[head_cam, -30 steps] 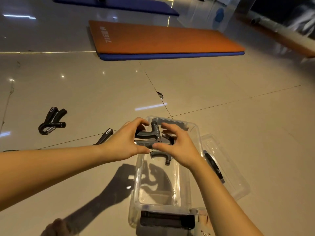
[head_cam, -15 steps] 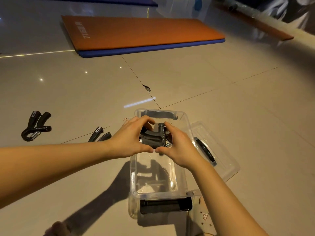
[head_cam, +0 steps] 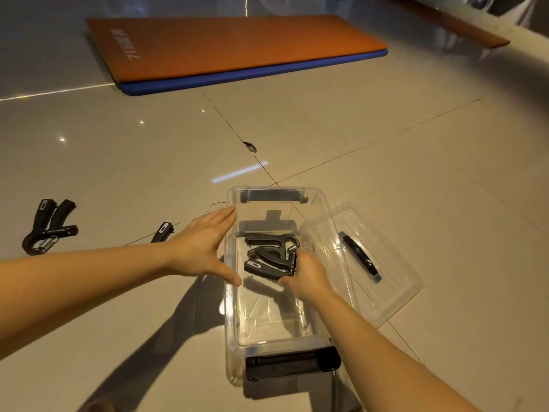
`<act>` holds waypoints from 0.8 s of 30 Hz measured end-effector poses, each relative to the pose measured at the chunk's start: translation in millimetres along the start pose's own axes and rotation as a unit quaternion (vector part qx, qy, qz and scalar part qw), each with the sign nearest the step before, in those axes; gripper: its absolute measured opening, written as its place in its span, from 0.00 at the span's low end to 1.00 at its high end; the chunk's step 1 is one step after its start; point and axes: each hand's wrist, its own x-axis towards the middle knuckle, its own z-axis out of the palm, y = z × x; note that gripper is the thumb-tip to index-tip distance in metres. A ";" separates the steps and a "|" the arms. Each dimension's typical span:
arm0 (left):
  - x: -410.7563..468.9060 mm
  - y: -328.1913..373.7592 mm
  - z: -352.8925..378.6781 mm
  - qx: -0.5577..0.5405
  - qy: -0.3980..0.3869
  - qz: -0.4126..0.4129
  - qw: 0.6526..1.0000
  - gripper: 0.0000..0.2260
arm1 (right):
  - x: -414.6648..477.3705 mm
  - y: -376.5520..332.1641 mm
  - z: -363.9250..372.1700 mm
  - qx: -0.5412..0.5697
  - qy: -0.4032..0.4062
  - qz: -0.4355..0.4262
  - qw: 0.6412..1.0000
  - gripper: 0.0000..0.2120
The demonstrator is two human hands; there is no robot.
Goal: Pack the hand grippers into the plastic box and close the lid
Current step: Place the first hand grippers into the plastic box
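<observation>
L hand (head_cam: 205, 248) is released: fingers straight & together, palm beside the plastic box (head_cam: 232, 304) left wall, thumb over its rim. R hand (head_cam: 307, 276) reaches inside w/ fingers curled, grasping the hand gripper (head_cam: 267, 261) at its spring end, low in the box's far half. R fingertips are hidden behind it; can't tell if the dark cluster is 1 unit or 2. A floor gripper (head_cam: 162, 231) is mostly hidden by the L forearm.

White lettering on the flat orange foam mat (head_cam: 237, 46), at eleven o'clock, is too blurred to read; likewise the pale label on the black hand gripper (head_cam: 267, 258), at six o'clock.
</observation>
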 end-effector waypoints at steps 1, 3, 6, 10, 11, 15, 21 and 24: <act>0.7 -1.5 1.8 -0.003 -0.003 0.005 1.000 0.62 | 4.9 3.7 6.4 0.005 -0.006 0.021 1.000 0.26; 1.6 -5.3 5.6 -0.008 -0.004 0.011 1.000 0.62 | 13.6 10.2 15.5 0.001 -0.020 0.044 0.999 0.25; 3.1 -10.7 8.4 -0.009 0.006 0.019 1.000 0.62 | 26.1 16.9 25.1 0.001 -0.033 0.060 0.998 0.25; 3.6 -14.8 12.1 -0.025 0.015 0.025 0.999 0.63 | 35.2 20.7 35.4 -0.017 -0.033 0.042 0.998 0.27; 3.8 -15.4 12.7 -0.029 0.016 0.025 0.999 0.63 | 36.7 21.9 37.0 -0.019 -0.034 0.036 0.999 0.27; 4.1 -16.8 13.2 -0.038 0.016 0.022 0.999 0.63 | 40.0 25.2 41.9 -0.021 -0.039 0.005 0.999 0.24; 4.6 -21.0 14.3 -0.048 0.013 0.031 0.998 0.63 | 43.9 28.8 43.9 -0.014 -0.043 -0.016 0.999 0.23; 3.6 -24.1 13.7 -0.047 0.006 0.037 0.998 0.63 | 45.9 31.7 45.3 -0.004 -0.045 -0.012 0.999 0.26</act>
